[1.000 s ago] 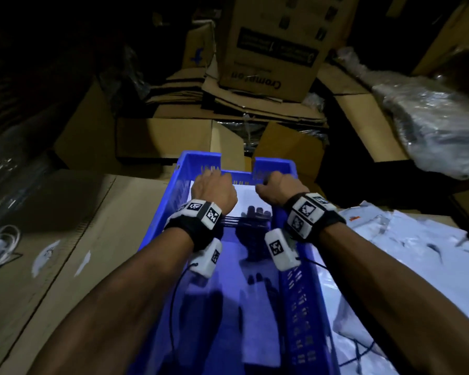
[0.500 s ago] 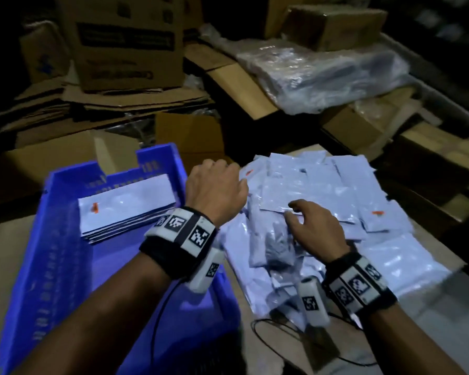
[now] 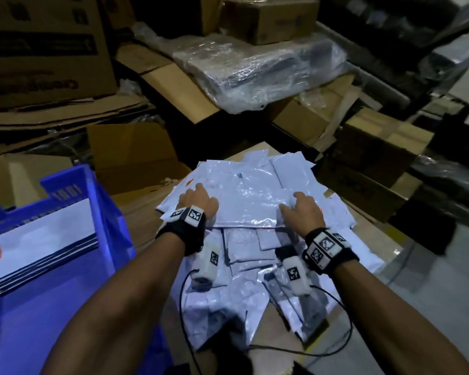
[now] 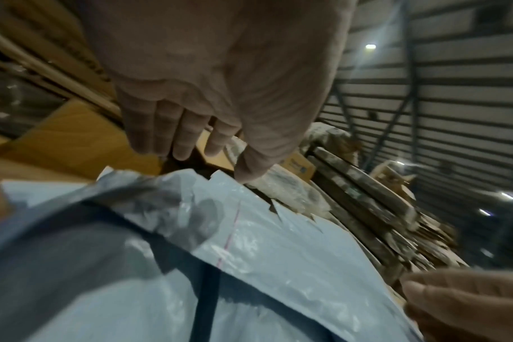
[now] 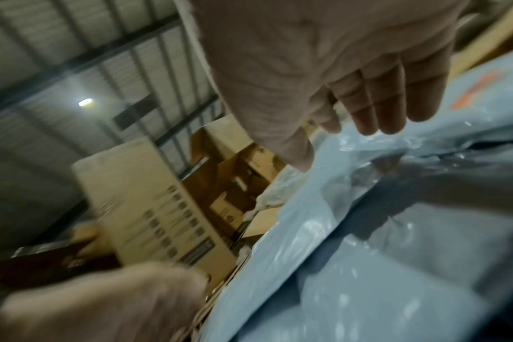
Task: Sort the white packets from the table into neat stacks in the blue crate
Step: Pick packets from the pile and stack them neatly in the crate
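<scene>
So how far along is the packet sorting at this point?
Early. Done: one neat stack lies in the blue crate. In hand: left hand and right hand rest on the top packet, not yet lifted. Left: the loose pile on the table.

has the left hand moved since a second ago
Yes. The left hand was inside the blue crate at its far wall; now it is right of the crate, over the packet pile.

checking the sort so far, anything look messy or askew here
Yes. The white packets on the table lie in a loose, overlapping heap at mixed angles under both hands. The stack in the blue crate looks tidy.
</scene>
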### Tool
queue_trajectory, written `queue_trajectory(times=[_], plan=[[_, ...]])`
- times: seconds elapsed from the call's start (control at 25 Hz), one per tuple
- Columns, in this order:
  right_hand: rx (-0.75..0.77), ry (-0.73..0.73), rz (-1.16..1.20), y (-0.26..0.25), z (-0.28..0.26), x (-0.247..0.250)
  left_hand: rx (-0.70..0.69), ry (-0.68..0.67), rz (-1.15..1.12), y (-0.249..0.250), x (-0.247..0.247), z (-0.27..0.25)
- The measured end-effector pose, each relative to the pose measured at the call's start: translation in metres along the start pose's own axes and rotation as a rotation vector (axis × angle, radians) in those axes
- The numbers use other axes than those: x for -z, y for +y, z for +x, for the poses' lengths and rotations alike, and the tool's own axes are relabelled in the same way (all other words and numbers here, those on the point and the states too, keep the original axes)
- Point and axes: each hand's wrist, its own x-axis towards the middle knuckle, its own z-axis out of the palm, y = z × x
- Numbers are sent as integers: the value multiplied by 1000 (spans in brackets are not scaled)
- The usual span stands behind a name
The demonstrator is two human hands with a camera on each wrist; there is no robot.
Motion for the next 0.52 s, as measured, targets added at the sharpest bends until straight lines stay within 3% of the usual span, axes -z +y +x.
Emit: queue_trajectory(times=[0.08, 0.2, 0.28, 0.44, 0.52], plan=[[-58, -19, 51, 3, 14, -1, 91, -35, -81, -10, -15, 22], [-54, 13, 202, 9, 21, -8, 190, -51, -182, -4, -7, 13], [-30, 34, 294, 14, 24, -9, 218, -12, -276, -3, -1, 4], [-18, 83, 563, 20, 21, -6, 217, 58, -692, -8, 6, -5], [11, 72, 694, 22, 17, -1, 188, 32, -835, -9, 20, -18]])
